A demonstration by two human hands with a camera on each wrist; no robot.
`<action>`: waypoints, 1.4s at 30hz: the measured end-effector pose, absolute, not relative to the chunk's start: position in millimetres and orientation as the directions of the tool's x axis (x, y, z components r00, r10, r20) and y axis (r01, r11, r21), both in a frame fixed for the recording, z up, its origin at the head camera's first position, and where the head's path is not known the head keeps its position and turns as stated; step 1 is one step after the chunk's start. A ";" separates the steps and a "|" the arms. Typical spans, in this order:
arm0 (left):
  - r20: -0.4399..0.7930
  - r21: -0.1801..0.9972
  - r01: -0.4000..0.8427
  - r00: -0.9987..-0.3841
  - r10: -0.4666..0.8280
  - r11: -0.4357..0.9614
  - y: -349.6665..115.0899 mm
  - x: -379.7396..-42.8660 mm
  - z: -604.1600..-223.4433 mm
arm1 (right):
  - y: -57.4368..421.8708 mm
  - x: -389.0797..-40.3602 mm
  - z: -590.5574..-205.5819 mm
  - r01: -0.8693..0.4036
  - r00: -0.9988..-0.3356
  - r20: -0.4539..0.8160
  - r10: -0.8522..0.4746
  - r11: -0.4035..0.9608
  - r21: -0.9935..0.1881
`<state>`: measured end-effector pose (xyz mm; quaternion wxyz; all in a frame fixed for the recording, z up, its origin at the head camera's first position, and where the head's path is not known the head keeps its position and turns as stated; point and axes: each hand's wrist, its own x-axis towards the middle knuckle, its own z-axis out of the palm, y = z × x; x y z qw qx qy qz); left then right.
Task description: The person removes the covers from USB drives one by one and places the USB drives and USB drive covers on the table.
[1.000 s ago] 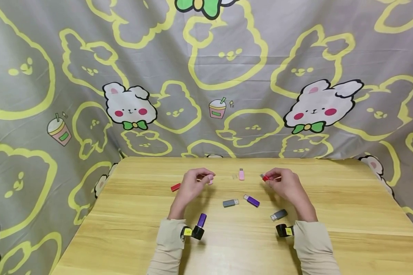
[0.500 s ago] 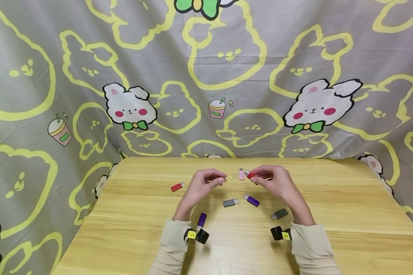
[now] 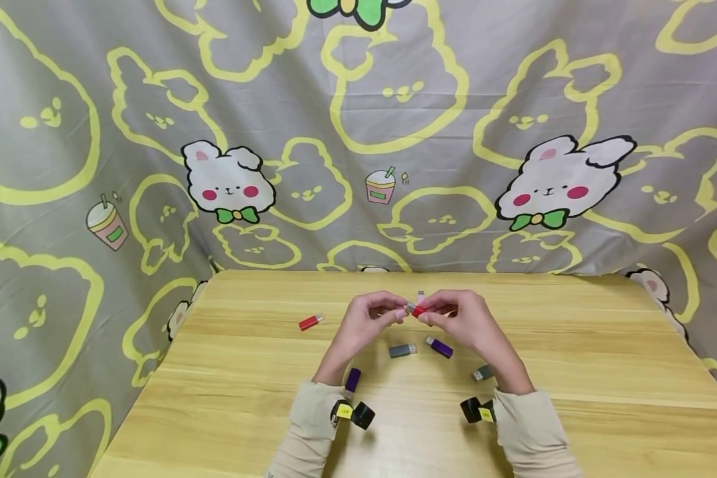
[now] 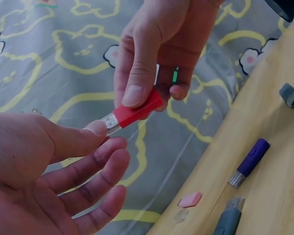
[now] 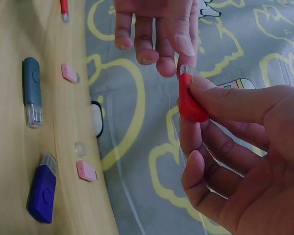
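As the right hand [image 3: 465, 317] grips a red USB stick [image 3: 419, 311] at the head view's lower centre, the left hand [image 3: 366, 323] pinches its clear cap [image 4: 112, 125], seemingly unremoved, while one pink stick [image 5: 86, 171] looks uncapped, a purple stick [image 5: 42, 195] not yet.

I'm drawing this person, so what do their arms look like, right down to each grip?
The left sleeve and right sleeve are beige and wrinkly. The left wrist camera and right wrist camera are black, each beside a yellow label with writing too small to read. The left grip and right grip are bare, with no gloves.
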<state>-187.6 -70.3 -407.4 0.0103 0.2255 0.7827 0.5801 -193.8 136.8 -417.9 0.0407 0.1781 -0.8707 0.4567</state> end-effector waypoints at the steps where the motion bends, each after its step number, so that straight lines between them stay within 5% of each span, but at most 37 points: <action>1: 0.250 0.913 0.342 -0.899 0.360 0.221 -69.7 -187.6 -408.1 | 136.0 -193.6 -417.8 -0.348 -0.933 0.233 -0.273 0.524 -0.778; 25: 0.192 0.930 0.262 -0.944 0.267 0.258 -69.7 -186.6 -406.3 | 128.2 -191.4 -418.5 -0.349 -0.932 0.211 -0.296 0.563 -0.750; 33: 0.232 0.955 0.233 -0.972 0.027 0.180 -110.5 -198.7 -406.8 | 160.6 -193.3 -418.4 -0.251 -0.967 0.172 -0.185 0.618 -0.745; 42: 0.203 0.935 0.255 -0.954 0.220 0.245 -99.4 -213.2 -435.2 | 166.2 -201.3 -425.3 -0.228 -0.973 0.161 -0.164 0.609 -0.759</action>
